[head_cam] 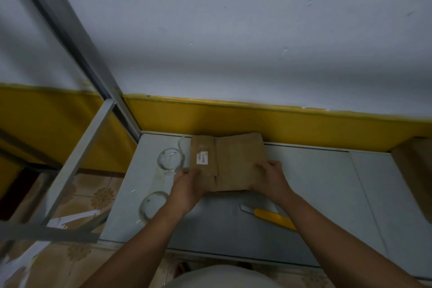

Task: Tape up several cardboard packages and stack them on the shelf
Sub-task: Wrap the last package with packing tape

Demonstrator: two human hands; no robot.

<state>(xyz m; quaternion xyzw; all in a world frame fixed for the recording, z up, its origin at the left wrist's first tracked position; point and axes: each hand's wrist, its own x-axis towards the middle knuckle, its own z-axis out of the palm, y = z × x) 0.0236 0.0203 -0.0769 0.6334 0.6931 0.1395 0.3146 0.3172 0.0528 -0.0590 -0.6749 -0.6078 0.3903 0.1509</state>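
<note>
A flat brown cardboard package with a small white label lies on the grey table close to the wall. Its two top flaps meet along a middle seam. My left hand grips its near left corner. My right hand grips its near right edge, fingers curled over the top. Two rolls of clear tape sit left of the package: one beside it, the other nearer to me. A yellow utility knife lies on the table under my right forearm, partly hidden.
A grey metal shelf frame stands at the left, beside the table. Another cardboard box sits at the table's far right edge. White paper scraps lie on the tiled floor. A white and yellow wall runs behind the table.
</note>
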